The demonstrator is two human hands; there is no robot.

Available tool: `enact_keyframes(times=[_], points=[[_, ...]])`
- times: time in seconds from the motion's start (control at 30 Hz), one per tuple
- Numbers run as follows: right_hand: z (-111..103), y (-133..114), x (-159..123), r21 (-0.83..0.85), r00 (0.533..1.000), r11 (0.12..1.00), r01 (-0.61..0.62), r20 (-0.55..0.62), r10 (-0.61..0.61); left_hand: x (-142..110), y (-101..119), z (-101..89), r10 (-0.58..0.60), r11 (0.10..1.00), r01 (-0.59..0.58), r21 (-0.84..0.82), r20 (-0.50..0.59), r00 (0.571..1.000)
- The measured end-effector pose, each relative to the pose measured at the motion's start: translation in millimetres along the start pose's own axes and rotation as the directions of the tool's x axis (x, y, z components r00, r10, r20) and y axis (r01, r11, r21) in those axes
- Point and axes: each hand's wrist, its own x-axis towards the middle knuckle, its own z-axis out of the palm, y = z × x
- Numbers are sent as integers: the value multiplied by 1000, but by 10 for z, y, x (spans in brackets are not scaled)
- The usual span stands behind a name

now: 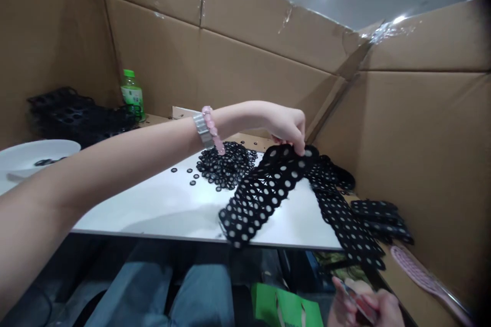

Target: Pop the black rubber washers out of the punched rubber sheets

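My left hand (289,125) is closed, thumb pressed down, on the top end of a black perforated strip (264,189) with rows of round holes. The strip hangs at a slant over the white board, its lower end past the front edge. Low at the right, below the board, my right hand (364,306) is curled around a small shiny tool (360,302) with a reddish part, partly hidden by the fingers. Another strip of the same kind (343,219) lies along the board's right side. A heap of small black rings (226,163) sits behind the held strip.
The white board (153,209) has a few loose rings on it. At the left stand a white bowl (65,147), a black netted pile (72,115) and a green bottle (132,94). Folded black strips (379,219) and a pink hairbrush (414,271) lie right. Cardboard walls (245,71) surround it.
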Motion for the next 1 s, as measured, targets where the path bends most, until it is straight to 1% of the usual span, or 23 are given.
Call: enact_keyframes(times=[0.07, 0.1, 0.13, 0.17, 0.2, 0.27, 0.33, 0.37, 0.4, 0.43, 0.47, 0.5, 0.57, 0.6, 0.63, 0.7, 0.77, 0.83, 0.93, 1.0], points=[[118, -7, -46, 3, 999, 999, -32, -28, 32, -218, -275, -1, -81, 984, 62, -165, -111, 990], [198, -8, -81, 11, 998, 999, -43, -47, 44, -368, -453, 49, -138, 964, 99, -245, -148, 979], [283, -4, -121, 22, 997, 999, -48, -66, 49, -543, -644, 133, -215, 934, 149, -325, -177, 960], [371, 7, -164, 35, 995, 998, -44, -87, 46, -737, -835, 252, -305, 894, 215, -394, -182, 935], [459, 25, -209, 44, 994, 998, -44, -98, 48, -944, -1016, 397, -395, 843, 285, -456, -166, 904], [649, 83, -302, 33, 995, 998, -61, -83, 63, -1366, -1317, 736, -545, 723, 422, -547, -75, 835], [893, 171, -399, -18, 994, 993, -112, 4, 113, -1745, -1523, 1068, -661, 581, 509, -635, -3, 750], [1050, 225, -450, -48, 987, 989, -140, 74, 143, -1904, -1596, 1209, -701, 537, 527, -658, -1, 713], [1234, 288, -504, -65, 973, 985, -162, 157, 171, -2039, -1654, 1327, -714, 516, 525, -677, -1, 700], [1441, 362, -561, -90, 947, 979, -182, 251, 199, -2149, -1702, 1421, -720, 502, 516, -694, -5, 694], [1664, 449, -621, -108, 903, 973, -206, 361, 232, -2235, -1742, 1491, -716, 501, 502, -705, -12, 698], [1893, 553, -684, -116, 844, 963, -244, 463, 270, -2301, -1776, 1540, -706, 506, 485, -713, -19, 708], [2315, 811, -816, -168, 705, 928, -333, 609, 364, -2382, -1826, 1590, -680, 523, 458, -719, -29, 732], [2483, 958, -881, -202, 635, 903, -379, 654, 412, -2405, -1844, 1598, -667, 535, 449, -716, -32, 744], [2611, 1108, -941, -227, 592, 882, -414, 669, 450, -2422, -1856, 1601, -655, 547, 443, -710, -35, 754], [2742, 1382, -1036, -308, 523, 849, -430, 681, 512, -2446, -1873, 1601, -642, 567, 435, -699, -45, 765], [2745, 1577, -1090, -397, 497, 835, -381, 673, 547, -2465, -1885, 1605, -643, 576, 437, -691, -52, 764], [2691, 1672, -1110, -451, 497, 844, -290, 683, 536, -2481, -1894, 1613, -646, 577, 439, -689, -56, 762], [2629, 1689, -1107, -465, 489, 871, -158, 729, 478, -2496, -1894, 1621, -648, 580, 432, -690, -70, 758], [2622, 1679, -1102, -469, 485, 877, -108, 745, 458, -2497, -1889, 1619, -660, 569, 440, -695, -67, 748]])
